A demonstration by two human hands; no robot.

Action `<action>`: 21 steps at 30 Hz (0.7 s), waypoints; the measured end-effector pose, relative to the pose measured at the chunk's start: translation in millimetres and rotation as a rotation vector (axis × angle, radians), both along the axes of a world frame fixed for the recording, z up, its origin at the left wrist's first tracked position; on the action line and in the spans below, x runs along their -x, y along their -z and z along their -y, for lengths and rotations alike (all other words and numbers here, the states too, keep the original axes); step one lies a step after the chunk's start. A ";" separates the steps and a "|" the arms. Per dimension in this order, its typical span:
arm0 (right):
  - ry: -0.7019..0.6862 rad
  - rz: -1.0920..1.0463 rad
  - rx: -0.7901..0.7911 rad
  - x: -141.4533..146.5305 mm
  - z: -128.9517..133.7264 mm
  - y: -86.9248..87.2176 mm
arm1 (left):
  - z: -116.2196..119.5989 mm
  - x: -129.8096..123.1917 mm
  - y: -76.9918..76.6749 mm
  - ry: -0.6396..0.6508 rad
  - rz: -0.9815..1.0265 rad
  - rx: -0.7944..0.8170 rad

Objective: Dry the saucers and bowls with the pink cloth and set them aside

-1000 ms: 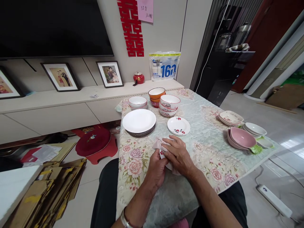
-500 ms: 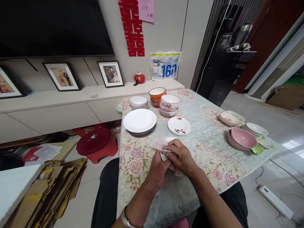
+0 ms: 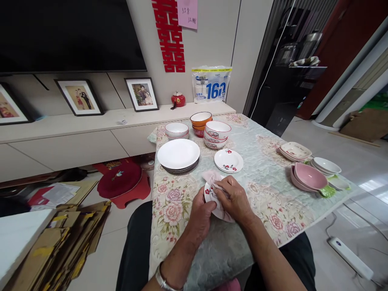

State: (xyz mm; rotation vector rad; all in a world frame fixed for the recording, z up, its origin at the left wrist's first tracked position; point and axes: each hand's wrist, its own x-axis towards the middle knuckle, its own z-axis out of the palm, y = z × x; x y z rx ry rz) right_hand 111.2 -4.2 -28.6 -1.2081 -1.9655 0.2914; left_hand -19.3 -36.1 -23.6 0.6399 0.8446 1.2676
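Note:
A white plate with red flowers (image 3: 209, 195) is gripped at its left edge by my left hand (image 3: 202, 211), thumb on top. My right hand (image 3: 233, 199) is closed on a pale pink cloth (image 3: 212, 176) and presses it against the plate's face. Part of the plate lies hidden under the cloth and the right hand. Just beyond, a small stack of matching flowered plates (image 3: 228, 161) rests on the table. To its left stands a stack of larger white plates (image 3: 178, 154).
White bowls with red rims (image 3: 217, 131), orange bowls (image 3: 201, 119) and pale bowls (image 3: 176, 131) stand at the back. Pink leaf-shaped dishes (image 3: 311, 176), small white bowls (image 3: 326, 165) and squarish dishes (image 3: 295, 150) sit at the right edge of the flowered tablecloth (image 3: 172, 210).
My right hand and the cloth have shifted slightly right, and the cloth is less bunched over the left hand. More of the plate's flowered rim shows now.

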 end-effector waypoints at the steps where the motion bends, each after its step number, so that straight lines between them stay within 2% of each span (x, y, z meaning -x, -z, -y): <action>1: -0.009 -0.006 0.003 0.6 0.3 -0.1 | 0.3 -0.5 -1.0 -0.025 0.006 0.002; 3: 0.067 -0.013 0.015 1.3 -0.6 1.8 | 1.1 -1.7 -2.5 -0.044 0.004 -0.005; 6: 0.258 -0.001 0.029 1.4 -3.0 5.7 | 1.8 -3.5 -2.8 0.001 -0.037 -0.060; 7: 0.283 0.002 0.026 1.4 -3.3 6.0 | 1.8 -3.9 -2.4 0.016 -0.053 -0.083; 9: 0.216 -0.005 0.021 1.4 -2.4 4.0 | 1.7 -4.2 -0.8 0.035 -0.062 -0.119; 13: -0.139 -0.059 0.041 1.9 2.3 -3.8 | 1.4 -2.7 3.6 0.023 -0.052 -0.110; 15: -0.204 -0.070 0.038 1.3 2.7 -4.3 | 1.5 -1.4 5.5 0.007 -0.081 -0.087; 17: -0.119 -0.064 0.026 -0.5 0.7 -1.3 | 1.6 -0.4 6.3 0.020 -0.108 -0.083; 21: 0.268 -0.002 -0.004 -5.2 -6.0 7.6 | 1.7 -0.6 4.9 0.102 -0.115 -0.056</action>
